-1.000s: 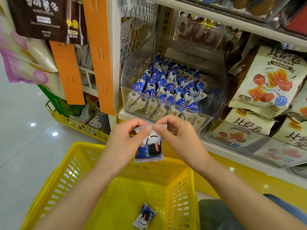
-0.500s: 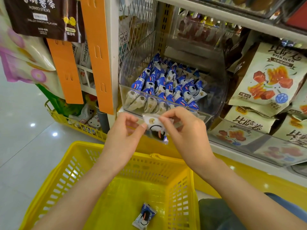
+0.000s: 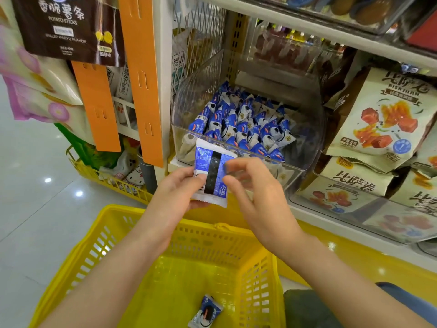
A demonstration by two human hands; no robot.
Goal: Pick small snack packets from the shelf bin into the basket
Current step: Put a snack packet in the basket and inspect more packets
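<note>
- One blue-and-white snack packet [image 3: 212,174] is held up in front of the clear shelf bin [image 3: 293,172], above the far rim of the yellow basket [image 3: 260,275]. Its printed back faces the camera.
- Of the two hands, the left hand [image 3: 176,197] pinches the packet's left edge, thumb on the face and fingers behind.
- Just beside the packet's right edge, the right hand [image 3: 257,192] has loosely curled fingers. Its fingertips are blurred, and it grips nothing that I can see.
- Risk: the packet hangs over the basket's far rim, not its middle. If released here, it would likely strike the rim or fall outside onto the floor [image 3: 35,209].
- Risk: the hold is a light one-edge pinch on slick film. A quick swing down could let the packet slip.
- Bin: it holds a dense pile of matching packets [image 3: 238,124], packed in rows across its left and middle. The right end looks barer.
- Basket: a single matching packet [image 3: 205,312] lies on its bottom, so much of the picking probably remains.
</note>
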